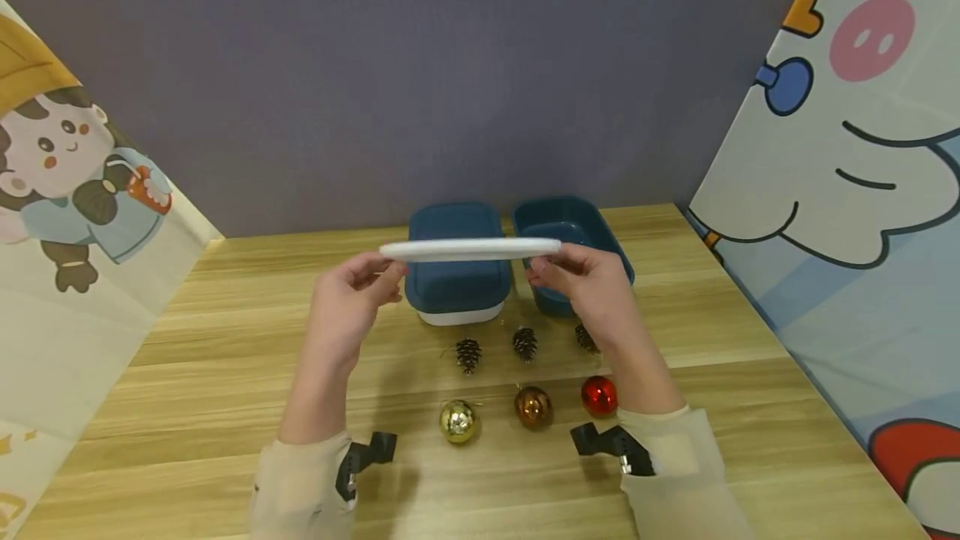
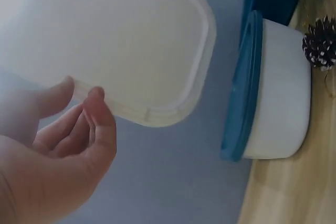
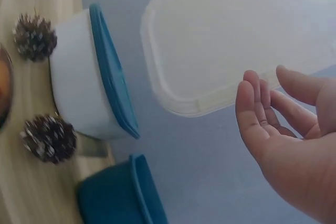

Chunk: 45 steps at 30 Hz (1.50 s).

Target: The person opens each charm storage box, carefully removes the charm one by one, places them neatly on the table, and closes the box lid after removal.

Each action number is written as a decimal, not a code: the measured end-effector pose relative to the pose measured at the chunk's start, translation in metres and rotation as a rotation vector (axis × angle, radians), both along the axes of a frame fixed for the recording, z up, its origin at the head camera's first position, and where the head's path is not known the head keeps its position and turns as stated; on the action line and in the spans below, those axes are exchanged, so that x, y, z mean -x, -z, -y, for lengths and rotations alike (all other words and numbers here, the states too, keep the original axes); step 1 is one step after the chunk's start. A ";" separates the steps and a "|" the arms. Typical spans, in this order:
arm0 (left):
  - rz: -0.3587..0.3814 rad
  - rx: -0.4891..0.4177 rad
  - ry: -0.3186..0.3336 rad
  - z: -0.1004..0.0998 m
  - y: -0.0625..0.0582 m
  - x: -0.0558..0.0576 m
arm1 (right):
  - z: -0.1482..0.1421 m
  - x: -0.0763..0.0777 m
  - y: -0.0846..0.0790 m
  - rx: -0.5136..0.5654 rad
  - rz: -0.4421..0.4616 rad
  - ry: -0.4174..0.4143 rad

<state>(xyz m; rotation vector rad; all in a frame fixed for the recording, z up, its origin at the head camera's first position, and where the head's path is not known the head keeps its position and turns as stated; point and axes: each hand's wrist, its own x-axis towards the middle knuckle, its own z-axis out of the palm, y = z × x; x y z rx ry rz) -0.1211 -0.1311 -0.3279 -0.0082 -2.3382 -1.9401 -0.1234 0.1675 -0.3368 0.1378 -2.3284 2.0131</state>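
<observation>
Between both hands a flat white lid with rounded corners is held up, seen edge-on in the head view. My left hand pinches its left end between thumb and fingers. At the opposite end, my right hand grips the edge the same way. In both wrist views the lid's broad face shows, with a raised rim along its border. Behind and below it in the head view stands a white box with a blue lid on. Beside that is an open blue box, partly hidden by my right hand.
Three pine cones, left, middle and right, lie before the boxes. Nearer me sit a gold ball, a brown ball and a red ball. A grey wall rises behind the wooden table.
</observation>
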 end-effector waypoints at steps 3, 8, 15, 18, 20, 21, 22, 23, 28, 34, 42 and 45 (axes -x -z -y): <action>-0.053 0.128 -0.033 -0.010 -0.007 0.010 | -0.007 0.006 -0.006 -0.003 -0.029 0.024; -0.107 0.274 -0.002 -0.031 -0.014 0.032 | -0.025 0.020 -0.015 -0.101 -0.090 0.126; 0.002 0.381 0.134 -0.063 -0.006 0.073 | -0.054 0.050 -0.016 -0.359 -0.011 0.228; 0.103 0.340 0.212 -0.079 -0.004 0.089 | -0.069 0.067 -0.012 -0.411 0.014 0.223; 0.162 0.286 0.253 -0.090 -0.003 0.100 | -0.079 0.078 -0.010 -0.430 0.035 0.225; 0.182 0.262 0.267 -0.096 -0.002 0.104 | -0.083 0.083 -0.009 -0.444 0.050 0.227; 0.196 0.247 0.275 -0.102 -0.001 0.108 | -0.087 0.088 -0.008 -0.462 0.066 0.230; 0.204 0.236 0.280 -0.107 0.001 0.111 | -0.091 0.093 -0.007 -0.483 0.087 0.231; 0.223 0.237 0.279 -0.130 0.013 0.121 | -0.106 0.112 0.000 -0.614 0.175 0.197; 0.193 0.422 0.272 -0.145 0.026 0.125 | -0.114 0.124 0.013 -0.700 0.216 0.104; 0.174 0.685 0.347 -0.160 0.027 0.125 | -0.116 0.136 0.027 -0.821 0.240 0.054; 0.191 0.733 0.375 -0.168 0.026 0.125 | -0.119 0.137 0.032 -0.851 0.240 0.047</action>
